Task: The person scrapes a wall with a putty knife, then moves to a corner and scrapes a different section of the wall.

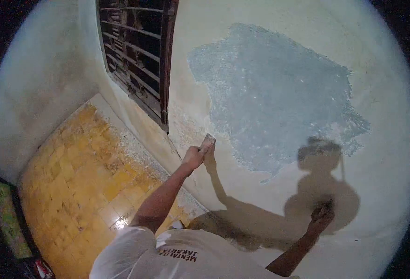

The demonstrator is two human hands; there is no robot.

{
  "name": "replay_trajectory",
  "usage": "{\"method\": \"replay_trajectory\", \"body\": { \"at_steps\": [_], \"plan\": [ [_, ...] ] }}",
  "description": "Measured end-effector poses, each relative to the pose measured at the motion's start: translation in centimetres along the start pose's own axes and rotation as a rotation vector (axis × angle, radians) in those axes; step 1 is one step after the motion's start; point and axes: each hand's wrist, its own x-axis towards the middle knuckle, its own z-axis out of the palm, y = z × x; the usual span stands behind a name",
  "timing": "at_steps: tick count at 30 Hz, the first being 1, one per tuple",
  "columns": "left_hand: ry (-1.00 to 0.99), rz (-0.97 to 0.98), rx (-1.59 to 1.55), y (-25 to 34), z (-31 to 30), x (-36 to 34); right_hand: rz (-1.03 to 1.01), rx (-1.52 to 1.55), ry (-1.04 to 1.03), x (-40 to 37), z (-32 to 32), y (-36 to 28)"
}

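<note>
My left hand (195, 157) grips a scraper (208, 139), fingers clamped round its handle, blade on the wall (391, 153) at the lower left edge of a big grey bare patch (270, 93). My right hand (321, 216) leans on the wall lower down; whether its fingers are apart I cannot tell. I judge much of the wall is not yet scraped

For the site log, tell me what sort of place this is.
Probably a room under renovation: a scraper at a plastered wall with a bared grey patch, a barred window, a dusty yellow tiled floor.
</note>
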Motion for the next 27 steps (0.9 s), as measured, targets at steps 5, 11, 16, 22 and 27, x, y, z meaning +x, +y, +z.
{"method": "replay_trajectory", "body": {
  "at_steps": [5,11,16,22,27],
  "plan": [
    [0.015,-0.080,0.131,0.6,-2.4,-3.6,0.319,0.471,0.091,-1.6,3.0,-6.2],
    [0.023,-0.191,0.114,0.8,-0.8,-2.4,0.337,0.213,0.165,-1.4,2.8,-5.3],
    [0.040,-0.046,0.065,3.4,-1.6,-2.8,0.313,0.459,0.128,-0.9,4.2,-6.1],
    [0.042,-0.266,0.143,1.0,-2.5,-6.6,0.350,0.240,0.141,-1.3,2.9,-6.5],
    [0.016,-0.084,0.083,2.9,-0.1,-2.4,0.319,0.316,0.158,-1.0,4.9,-9.0]
  ]
}}
